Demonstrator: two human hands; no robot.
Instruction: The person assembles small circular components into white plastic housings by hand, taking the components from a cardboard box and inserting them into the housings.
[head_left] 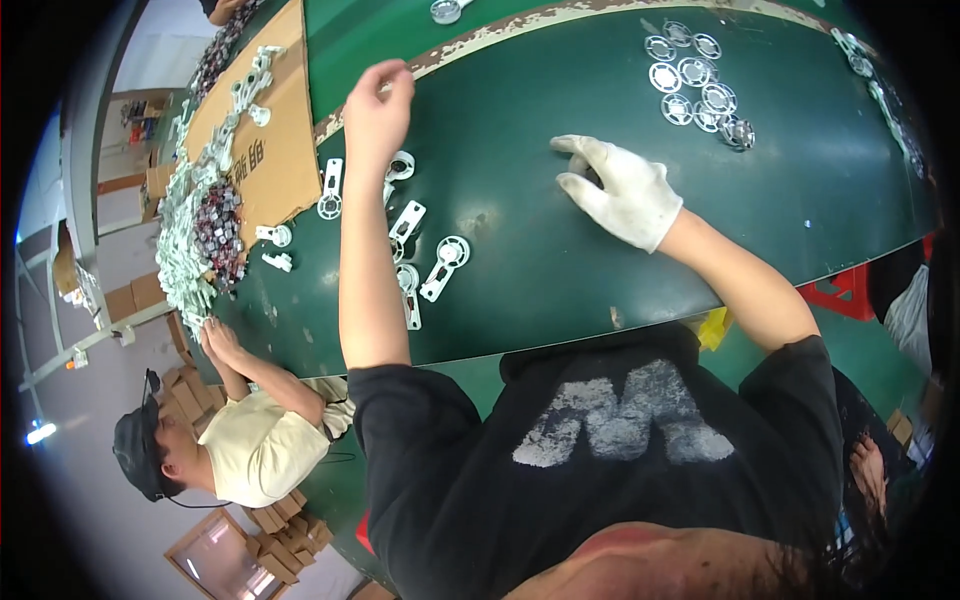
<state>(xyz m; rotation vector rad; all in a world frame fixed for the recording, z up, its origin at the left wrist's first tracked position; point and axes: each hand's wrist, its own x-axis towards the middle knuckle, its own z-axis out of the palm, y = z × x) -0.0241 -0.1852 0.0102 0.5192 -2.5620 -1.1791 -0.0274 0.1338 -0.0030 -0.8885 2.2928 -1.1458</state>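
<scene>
My bare left hand (378, 112) is raised over the far left edge of the green table, its fingers curled in a pinch; whatever is between the tips, if anything, cannot be made out. Below it, partly behind my forearm, lie several pale plastic parts, each a ring with a flat slotted arm, such as this ringed part (447, 266). My right hand (628, 195), in a white glove, hovers over the middle of the table. Its thumb and fingers are apart with nothing seen between them. Beyond it is a cluster of shiny, clear-looking spoked discs (695, 72).
A large heap of pale parts (190, 235) and small dark red pieces (218, 232) lies left, beside a cardboard sheet (270, 130). A co-worker (265, 440) in a hat handles parts there. More ringed parts (885, 110) lie far right. A red crate (840, 292) stands below the right edge.
</scene>
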